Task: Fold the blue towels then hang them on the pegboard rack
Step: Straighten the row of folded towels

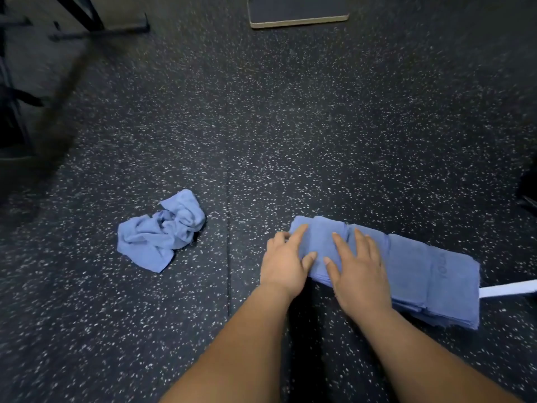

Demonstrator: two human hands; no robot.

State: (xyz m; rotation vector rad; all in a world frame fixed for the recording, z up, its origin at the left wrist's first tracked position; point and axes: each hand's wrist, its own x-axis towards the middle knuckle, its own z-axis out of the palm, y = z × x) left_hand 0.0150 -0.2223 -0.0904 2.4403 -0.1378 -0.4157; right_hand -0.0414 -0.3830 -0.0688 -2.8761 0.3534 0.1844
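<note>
Far left: dark metal legs and bars (98, 32) sit at the top corner, blurred, well away from the action.
Floor: black speckled rubber matting (319, 126) everywhere, with a seam (228, 228) running up between the two towels.
Crumpled towel: one blue towel (158, 231) lies bunched in a heap left of the seam, untouched, well apart from both hands.
Top centre: a flat dark board with a pale edge (299, 20) lies at the far side of the floor, nothing near it.
Left hand: the left hand (283, 263) is down at the left end of the folded towel, forearm reaching in from the bottom. Forefinger and thumb lie straight on the cloth, the other fingers bend over the towel's end. Whether they pinch it, I can't tell.
Right hand: the right hand (359, 267) is just beside the left, palm down, fingers (341, 245) spread and straight, pressing flat on top and gripping nothing.
Folded towel: the second blue towel (421, 274) lies on the floor right of the seam as a long layered strip, stretching right from under both hands.
Far right: a white strip (508, 288) pokes out from the towel's right end, and a dark shape (527, 187) sits at the edge, too cut off to identify.
</note>
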